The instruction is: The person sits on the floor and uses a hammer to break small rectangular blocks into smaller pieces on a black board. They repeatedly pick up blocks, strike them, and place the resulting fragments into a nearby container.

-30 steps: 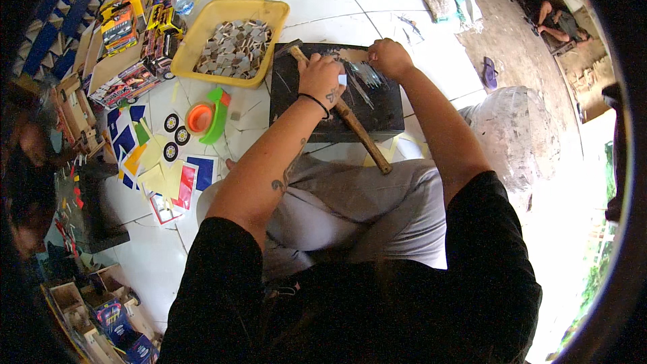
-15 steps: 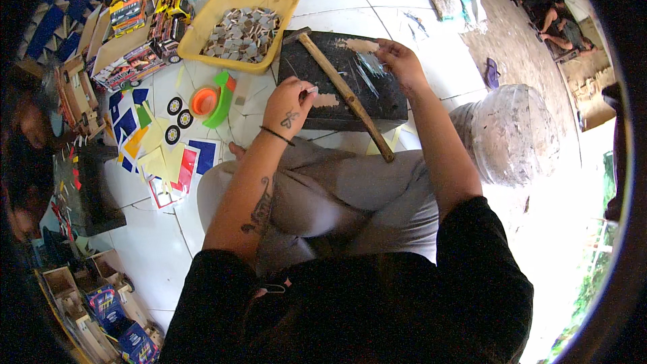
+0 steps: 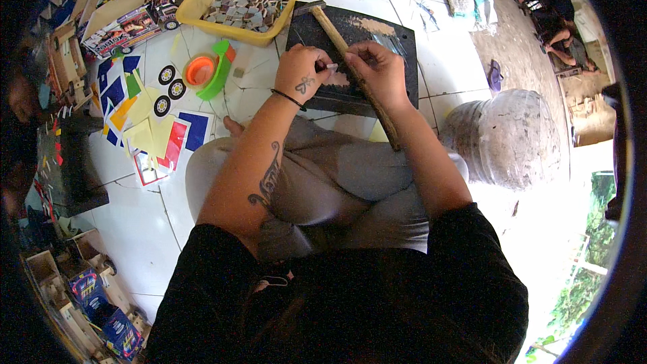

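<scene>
Over a black block on the white tile floor, 2 bare hands are close to each other. The left hand has its thumb and finger pinched on 1 small pale piece. The piece pokes out toward the right hand, above the near part of the block. The right hand's thumb and fingertips are close together in a narrow pinch, but I cannot tell if they hold anything.

1 hammer lies on a slant across the block. Its head is at the far left corner, and its wooden handle runs behind the right hand's fingers and sticks out past the near edge. I cannot tell if the fingers touch it. Some thin, shiny strips lie on the far right part of the block, beside a pale, scraped patch.

Just past the block, on the left, is a yellow tub with lots of little flat pieces in it. Nearer, there is an orange ring beside a green thing, then 3 black wheels and bright paper sheets.
</scene>
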`<action>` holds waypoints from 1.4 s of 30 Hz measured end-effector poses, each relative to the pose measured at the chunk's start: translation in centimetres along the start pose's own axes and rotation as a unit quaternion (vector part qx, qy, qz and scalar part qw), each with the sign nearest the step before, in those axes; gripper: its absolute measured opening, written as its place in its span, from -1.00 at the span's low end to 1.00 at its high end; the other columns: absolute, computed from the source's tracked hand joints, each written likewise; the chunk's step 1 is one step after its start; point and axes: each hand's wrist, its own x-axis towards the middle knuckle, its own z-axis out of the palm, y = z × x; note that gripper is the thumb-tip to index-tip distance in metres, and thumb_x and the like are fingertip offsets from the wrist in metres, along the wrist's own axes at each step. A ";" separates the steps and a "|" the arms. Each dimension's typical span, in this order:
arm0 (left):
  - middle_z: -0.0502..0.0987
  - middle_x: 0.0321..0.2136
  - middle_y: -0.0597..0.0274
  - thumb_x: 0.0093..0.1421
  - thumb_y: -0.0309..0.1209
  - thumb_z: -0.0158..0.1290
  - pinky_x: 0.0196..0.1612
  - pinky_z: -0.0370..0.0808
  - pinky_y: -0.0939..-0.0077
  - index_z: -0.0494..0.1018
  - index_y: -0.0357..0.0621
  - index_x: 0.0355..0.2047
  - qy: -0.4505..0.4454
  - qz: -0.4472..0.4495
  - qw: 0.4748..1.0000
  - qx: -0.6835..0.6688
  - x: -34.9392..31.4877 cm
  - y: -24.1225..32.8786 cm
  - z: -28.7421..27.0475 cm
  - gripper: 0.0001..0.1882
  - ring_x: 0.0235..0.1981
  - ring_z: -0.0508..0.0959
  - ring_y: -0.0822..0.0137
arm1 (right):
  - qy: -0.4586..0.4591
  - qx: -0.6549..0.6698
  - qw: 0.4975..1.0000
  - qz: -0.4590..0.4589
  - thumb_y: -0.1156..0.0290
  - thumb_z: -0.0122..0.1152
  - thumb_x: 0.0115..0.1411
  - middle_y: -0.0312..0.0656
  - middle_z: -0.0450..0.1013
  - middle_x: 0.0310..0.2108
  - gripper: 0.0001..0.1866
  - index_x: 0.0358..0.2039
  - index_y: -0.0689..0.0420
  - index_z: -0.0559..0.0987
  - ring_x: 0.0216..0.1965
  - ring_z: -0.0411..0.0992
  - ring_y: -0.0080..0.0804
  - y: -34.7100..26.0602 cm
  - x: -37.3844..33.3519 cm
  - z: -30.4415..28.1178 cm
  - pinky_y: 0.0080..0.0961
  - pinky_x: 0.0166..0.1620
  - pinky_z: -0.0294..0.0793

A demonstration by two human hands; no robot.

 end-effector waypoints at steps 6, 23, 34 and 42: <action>0.52 -0.54 0.15 -0.13 -0.37 0.24 -0.33 0.43 0.29 0.51 -0.14 -0.54 0.002 -0.013 1.000 0.007 0.0 0.0 0.2 -0.83 -0.44 0.48 0.15 | 0.006 -0.056 0.996 -0.063 0.49 0.27 0.05 -0.14 0.55 -0.47 -0.87 -0.38 0.26 0.58 -0.46 0.51 -0.53 -0.3 0.4 0.7 -0.59 -0.36 0.49; 0.53 -0.55 0.25 -0.13 -0.33 0.23 -0.29 0.38 0.24 0.53 -0.09 -0.55 -0.008 -0.024 1.000 0.015 0.1 0.2 0.1 -0.84 -0.39 0.48 0.17 | -0.008 -0.068 0.994 -0.083 0.51 0.27 0.04 -0.12 0.54 -0.45 -0.87 -0.37 0.25 0.58 -0.43 0.53 -0.47 0.2 0.6 1.0 -0.56 -0.33 0.51; 0.54 -0.51 0.28 -0.11 -0.33 0.20 -0.25 0.37 0.21 0.54 -0.07 -0.54 -0.004 0.000 0.998 0.056 -0.1 0.4 -0.1 -0.86 -0.34 0.48 0.18 | -0.021 -0.077 0.987 -0.140 0.51 0.22 -0.02 -0.04 0.51 -0.41 -0.87 -0.40 0.20 0.57 -0.37 0.50 -0.10 -0.1 0.6 1.2 -0.35 -0.27 0.49; 0.52 -0.51 0.12 -0.03 -0.36 0.16 -0.25 0.41 0.24 0.52 -0.20 -0.52 0.037 -0.010 0.996 -0.083 0.0 0.7 0.4 -0.84 -0.39 0.50 0.05 | -0.029 -0.098 0.985 -0.136 0.46 0.25 0.01 -0.05 0.50 -0.37 -0.82 -0.35 0.21 0.55 -0.34 0.51 -0.16 -0.4 1.0 1.1 -0.36 -0.26 0.49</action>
